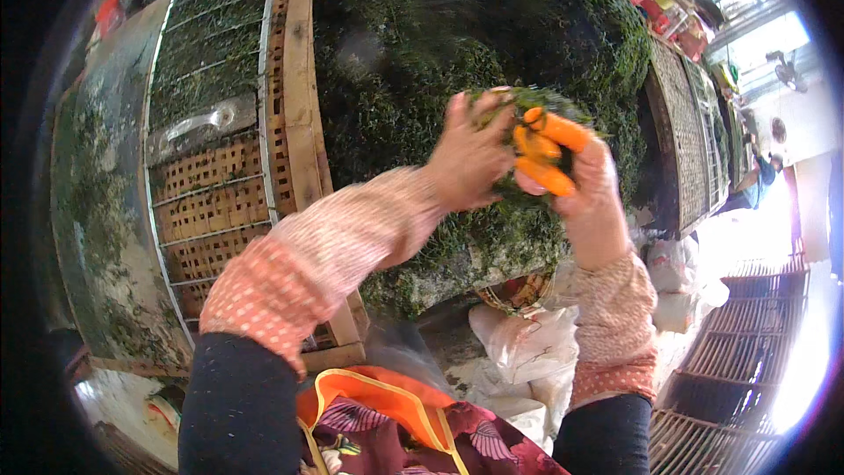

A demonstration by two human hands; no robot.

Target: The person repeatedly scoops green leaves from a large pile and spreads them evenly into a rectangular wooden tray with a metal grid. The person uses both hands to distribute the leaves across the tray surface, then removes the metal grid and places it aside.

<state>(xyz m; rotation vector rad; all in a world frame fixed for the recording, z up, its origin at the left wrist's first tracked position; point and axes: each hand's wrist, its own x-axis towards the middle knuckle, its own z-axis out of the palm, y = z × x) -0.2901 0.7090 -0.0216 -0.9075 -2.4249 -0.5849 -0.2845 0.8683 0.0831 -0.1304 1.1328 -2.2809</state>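
My right hand [587, 178], with orange finger covers [557, 128] on several fingers, holds a clump of dark green plant strands [554, 100] above a large pile of the same material [409, 86]. At the clump's left side is my left hand [471, 152], bare and blurred, with its fingers bent towards the strands; whether it grips them I cannot tell. Left of the pile lies a wood-framed tray [304, 79] with a perforated bottom. On it rest a metal frame with crossbars [264, 79] and a flat plate with a raised handle [204, 122], beside a spread layer of green strands [211, 33].
White sacks [527, 343] and a round basket [521, 293] are below the pile's near edge. Stacked trays [679, 125] stand to the right, slatted racks [738, 336] at the lower right. A person [761, 178] is in the right background.
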